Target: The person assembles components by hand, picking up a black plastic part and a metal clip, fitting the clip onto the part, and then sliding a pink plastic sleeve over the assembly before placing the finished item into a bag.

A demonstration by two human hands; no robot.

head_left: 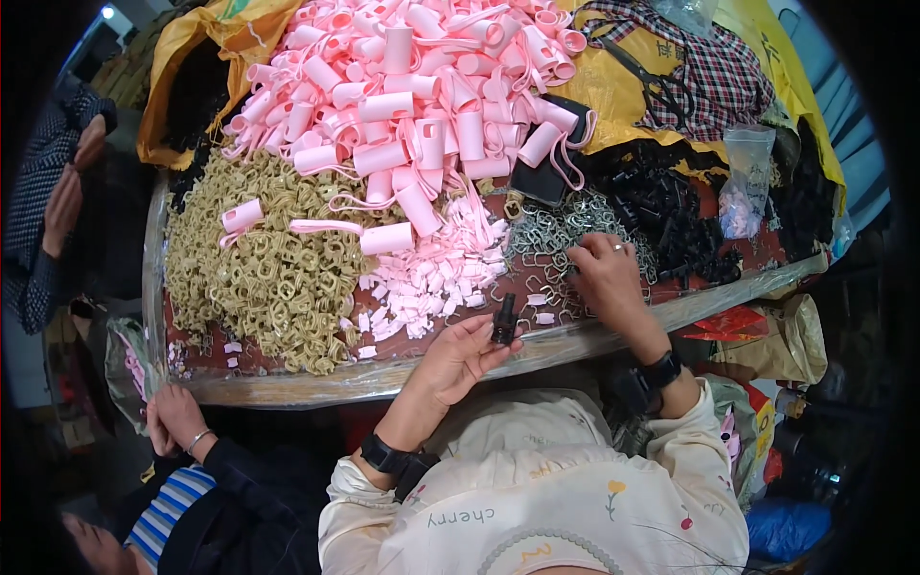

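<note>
My left hand (462, 358) is closed on a small black plastic clip (505, 320), pinched upright between thumb and fingers just above the table's near edge. Over a spread of silvery metal rings (541, 251), my right hand (611, 280) has its fingers curled down and drawn together. Whatever its fingertips hold is hidden. A few small pink pieces (544, 318) lie between the two hands. Left of the rings is a heap of small pink pieces (431, 278). To the right of my right hand lies a pile of black plastic clips (671, 216).
Pink cylinders with straps (422, 77) form a big mound at the back. Tan rings (259, 278) are heaped on the left. A dark flat object (541, 177) and a clear bag (745, 182) lie among the piles. Another person's hands (180, 419) rest near the left corner.
</note>
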